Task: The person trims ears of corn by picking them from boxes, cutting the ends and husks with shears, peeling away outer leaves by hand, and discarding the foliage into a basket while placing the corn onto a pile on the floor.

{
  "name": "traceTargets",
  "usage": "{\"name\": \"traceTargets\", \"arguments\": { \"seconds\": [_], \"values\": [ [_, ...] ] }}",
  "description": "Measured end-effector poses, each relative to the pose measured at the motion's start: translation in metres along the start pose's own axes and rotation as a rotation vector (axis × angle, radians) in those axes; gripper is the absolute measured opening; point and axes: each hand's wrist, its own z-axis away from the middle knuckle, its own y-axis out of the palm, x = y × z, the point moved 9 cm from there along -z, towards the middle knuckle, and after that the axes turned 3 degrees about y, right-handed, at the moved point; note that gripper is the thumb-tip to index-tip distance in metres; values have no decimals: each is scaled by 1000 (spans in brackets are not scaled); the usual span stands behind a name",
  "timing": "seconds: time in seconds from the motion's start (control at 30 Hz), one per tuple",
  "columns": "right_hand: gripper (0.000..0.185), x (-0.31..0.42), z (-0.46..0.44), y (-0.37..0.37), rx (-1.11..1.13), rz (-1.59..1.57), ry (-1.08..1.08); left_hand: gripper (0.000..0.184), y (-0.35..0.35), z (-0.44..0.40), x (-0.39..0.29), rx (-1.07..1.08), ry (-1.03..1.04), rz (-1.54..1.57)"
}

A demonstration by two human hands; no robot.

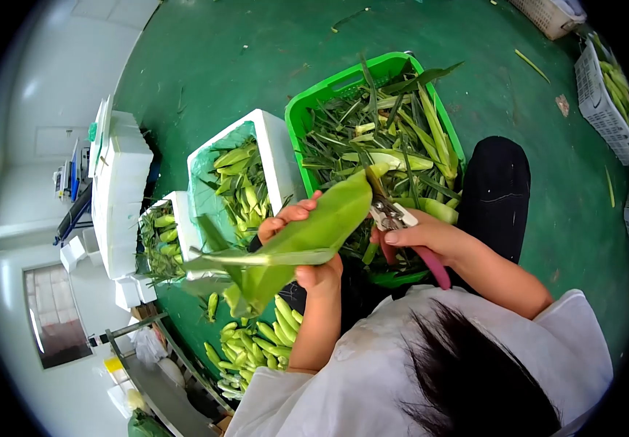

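Observation:
My left hand [320, 277] is wrapped round a green ear of corn in its husk [329, 217], fingers on its far side and thumb on the near side. Long husk leaves trail off the ear to the left. In my right hand [424, 231] is a pair of pruning shears [435, 268] with dark pink handles. Its blades are at the ear's right end, partly hidden there, so I cannot tell whether they are cutting. Just beyond both hands stands a bright green basket [298, 120] full of cut stalks and leaves [402, 120].
Left of the basket, a white foam box [271, 156] with a green liner holds corn; another foam box [187, 226] stands beside it. Peeled-looking ears [256, 346] lie heaped by my left elbow. A metal-framed cart [161, 379] is lower left, a white crate [606, 109] far right.

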Motion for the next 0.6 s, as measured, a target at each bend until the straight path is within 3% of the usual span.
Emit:
{"name": "traceTargets", "arguments": {
  "seconds": [0.13, 0.2, 0.23, 0.27, 0.33, 0.37, 0.4, 0.47, 0.5, 0.53, 0.57, 0.6],
  "values": [
    [42, -16, -20, 0, -78, 110, -67, 64, -33, 2, 12, -322, -101, 61],
    [37, -21, -16, -1, -125, 137, -32, 65, -56, 7, 32, -548, -327, 130],
    [32, -15, -6, 9, -42, 76, -34, 66, -68, 11, 45, -711, -425, 308],
    [40, -12, 5, 18, 58, 63, 15, 66, -73, 21, 55, -846, -571, 368],
    [52, -7, 25, 46, 227, -76, 57, 64, -68, 24, 69, -620, -649, 614],
    [58, -19, 34, 52, 344, -198, 102, 53, -58, 25, 76, -657, -679, 984],
    [64, -31, 42, 51, 457, -325, 150, 44, -35, 27, 78, -557, -849, 1759],
    [72, -21, 43, 42, 690, -532, 47, 40, -19, 4, 40, -239, -750, 1533],
    [72, -6, 34, 38, 645, -409, -95, 52, -25, 3, 32, -143, -711, 1161],
    [71, 13, 25, 34, 596, -290, -250, 59, -22, 6, 25, -163, -742, 1043],
    [68, 15, 1, 10, 128, 133, -147, 66, -19, 8, 19, -179, -776, 925],
    [58, 26, -11, -5, 17, -108, -166, 69, -13, 13, 15, -239, -843, 807]
  ]
}}
